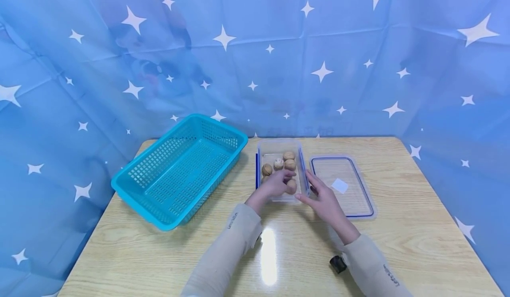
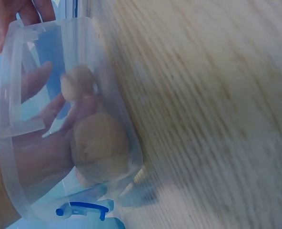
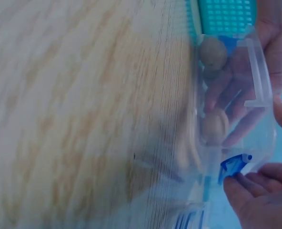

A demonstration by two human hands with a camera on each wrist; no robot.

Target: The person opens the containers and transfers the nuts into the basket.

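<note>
A clear plastic food container (image 1: 279,145) with blue clips sits at the back middle of the table. Several walnuts (image 1: 290,164) lie in it, along with a pale speckled round piece (image 1: 278,163). My left hand (image 1: 275,184) reaches in over the front, its fingers extended and spread among the walnuts. Through the wall, the left wrist view has a large walnut (image 2: 100,145) right by that hand. At the front right corner, my right hand (image 1: 324,202) rests against the container's outside. Its fingers (image 3: 246,188) are beside a blue clip (image 3: 234,164) in the right wrist view.
A turquoise perforated basket (image 1: 175,221) stands at the table's left. To the container's right lies its clear lid (image 1: 360,186) with a blue seal and a white label (image 1: 340,185). A blue star-patterned curtain (image 1: 255,67) hangs behind the wooden table (image 1: 418,226).
</note>
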